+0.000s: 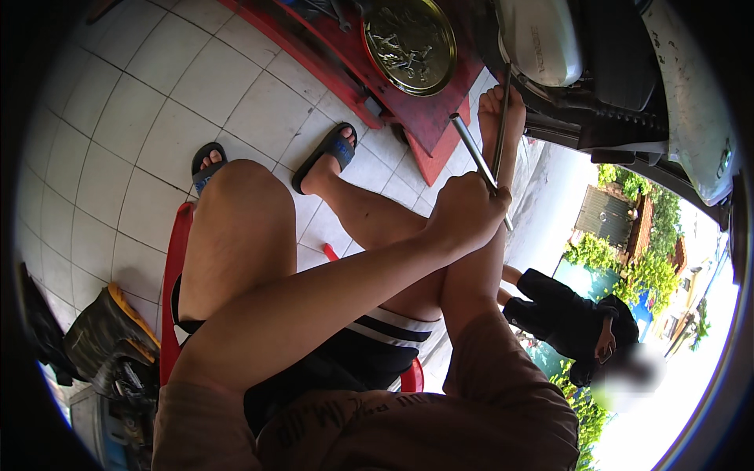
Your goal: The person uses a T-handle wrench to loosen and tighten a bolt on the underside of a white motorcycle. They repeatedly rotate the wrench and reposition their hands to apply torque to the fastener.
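My left hand (469, 208) is closed around the crossbar of a metal T-handle wrench (470, 143). The wrench's thin shaft runs away from me toward the motorcycle (628, 59). Farther along, my right hand (501, 106) has its fingers curled around the shaft, close below the pale engine cover (542, 39). The shaft's far tip is hard to make out against the machine. Left of the engine, a round gold-coloured tray (452, 69) holds several small metal bolts and sits on a red metal stand (428, 129).
Metal tools (339, 14) lie on the red stand. I sit on a red plastic stool (174, 275) over white floor tiles (157, 125). A black container with a yellow edge (110, 330) stands at lower left. Another person (573, 318) in dark clothes is outside on the right.
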A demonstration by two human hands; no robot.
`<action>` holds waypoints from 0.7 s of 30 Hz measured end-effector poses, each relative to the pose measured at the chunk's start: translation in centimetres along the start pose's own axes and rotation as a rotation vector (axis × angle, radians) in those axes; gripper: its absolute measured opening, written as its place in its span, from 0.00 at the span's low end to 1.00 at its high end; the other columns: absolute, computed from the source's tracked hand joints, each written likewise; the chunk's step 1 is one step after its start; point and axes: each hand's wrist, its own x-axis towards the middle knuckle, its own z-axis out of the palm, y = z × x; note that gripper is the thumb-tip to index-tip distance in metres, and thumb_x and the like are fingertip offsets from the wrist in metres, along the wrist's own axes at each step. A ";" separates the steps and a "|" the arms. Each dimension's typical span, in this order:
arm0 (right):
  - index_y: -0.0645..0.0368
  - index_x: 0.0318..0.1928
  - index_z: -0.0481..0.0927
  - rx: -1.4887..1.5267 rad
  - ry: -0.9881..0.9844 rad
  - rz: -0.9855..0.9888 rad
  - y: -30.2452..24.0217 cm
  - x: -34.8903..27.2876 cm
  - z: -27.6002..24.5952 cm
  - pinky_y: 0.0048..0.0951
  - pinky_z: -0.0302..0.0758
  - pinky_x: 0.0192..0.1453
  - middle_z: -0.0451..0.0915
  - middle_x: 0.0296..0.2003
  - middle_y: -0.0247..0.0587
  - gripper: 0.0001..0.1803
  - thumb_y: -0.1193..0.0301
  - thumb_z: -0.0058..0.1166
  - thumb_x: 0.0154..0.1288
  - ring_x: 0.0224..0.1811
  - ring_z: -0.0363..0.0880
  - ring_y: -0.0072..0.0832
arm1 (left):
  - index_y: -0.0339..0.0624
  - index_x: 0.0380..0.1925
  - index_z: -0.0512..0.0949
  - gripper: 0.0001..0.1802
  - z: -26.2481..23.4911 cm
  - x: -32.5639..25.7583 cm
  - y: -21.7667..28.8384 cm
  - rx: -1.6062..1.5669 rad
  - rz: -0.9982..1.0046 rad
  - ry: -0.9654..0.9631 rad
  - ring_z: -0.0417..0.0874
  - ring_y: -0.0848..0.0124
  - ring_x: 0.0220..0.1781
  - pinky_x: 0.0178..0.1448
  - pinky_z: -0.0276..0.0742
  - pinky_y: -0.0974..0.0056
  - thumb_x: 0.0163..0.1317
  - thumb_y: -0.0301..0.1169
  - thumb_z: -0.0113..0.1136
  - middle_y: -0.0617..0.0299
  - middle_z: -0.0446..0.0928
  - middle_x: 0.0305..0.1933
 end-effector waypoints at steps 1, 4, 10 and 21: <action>0.59 0.37 0.71 0.002 -0.002 0.004 0.2 0.0 0.4 0.24 0.54 0.25 0.62 0.18 0.32 0.10 0.71 0.37 0.75 0.18 0.53 0.21 | 0.33 0.17 0.80 0.24 0.0 0.0 0.0 -0.003 -0.007 0.008 0.85 0.56 0.26 0.38 0.78 0.56 0.65 0.42 0.55 0.50 0.79 0.18; 0.57 0.32 0.69 -0.002 0.006 -0.001 0.2 0.3 0.5 0.24 0.53 0.25 0.61 0.17 0.32 0.10 0.72 0.37 0.74 0.18 0.52 0.21 | 0.32 0.18 0.80 0.24 0.2 0.0 0.0 -0.020 -0.013 0.010 0.85 0.55 0.26 0.38 0.78 0.56 0.65 0.42 0.56 0.49 0.79 0.19; 0.56 0.30 0.68 -0.034 0.080 -0.016 -0.1 0.4 0.1 0.25 0.52 0.23 0.60 0.17 0.32 0.11 0.73 0.38 0.73 0.16 0.51 0.21 | 0.31 0.19 0.80 0.25 0.3 -0.1 0.0 -0.015 -0.011 0.002 0.84 0.52 0.26 0.36 0.78 0.53 0.65 0.43 0.57 0.46 0.79 0.19; 0.70 0.47 0.72 -0.031 0.145 -0.097 0.1 -0.1 2.0 0.22 0.50 0.24 0.54 0.15 0.26 0.12 0.75 0.38 0.73 0.15 0.49 0.16 | 0.32 0.16 0.78 0.29 -0.1 -0.4 0.5 -0.097 0.006 -0.051 0.82 0.62 0.22 0.33 0.76 0.59 0.67 0.47 0.58 0.51 0.77 0.16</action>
